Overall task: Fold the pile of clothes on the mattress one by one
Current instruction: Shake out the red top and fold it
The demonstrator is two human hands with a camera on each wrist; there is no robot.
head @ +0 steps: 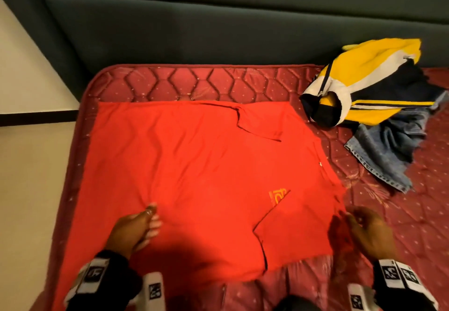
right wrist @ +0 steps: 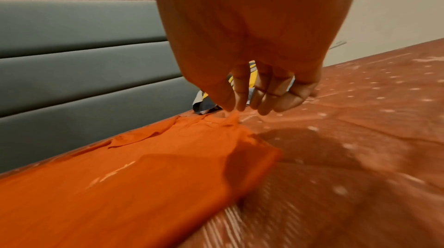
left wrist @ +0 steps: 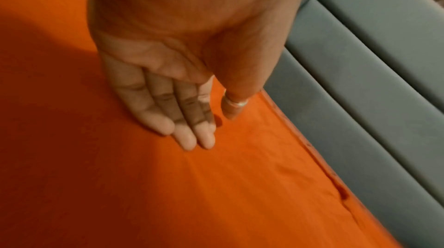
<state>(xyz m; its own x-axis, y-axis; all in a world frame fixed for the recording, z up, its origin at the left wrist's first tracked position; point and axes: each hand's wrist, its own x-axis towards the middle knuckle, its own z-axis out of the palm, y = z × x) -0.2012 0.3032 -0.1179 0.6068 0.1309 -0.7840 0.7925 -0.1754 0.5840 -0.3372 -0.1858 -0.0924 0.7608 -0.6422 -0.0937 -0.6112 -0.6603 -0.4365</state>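
Along the mattress's (head: 401, 225) left edge the red shirt (head: 194, 164) lay spread; the left hand (head: 136, 230) pressed flat on it, fingers straight, while the right hand (head: 366, 235) pinched its right edge. Better to keep that edge taut before folding across.

Head view: high above the near edge of the mattress (head: 401, 225), facing forward and down toward the grey headboard (head: 218, 31) at the far side; takes in both hands and the clothes pile (head: 369, 96) near the headboard.

Left wrist view: very close over the left hand (left wrist: 168, 85), looking along its fingers, headboard (left wrist: 372, 81) just beyond.

Right wrist view: low, close behind the right hand (right wrist: 252, 81), facing the headboard (right wrist: 84, 62).

All three views share the red shirt (head: 194, 164) and the headboard.
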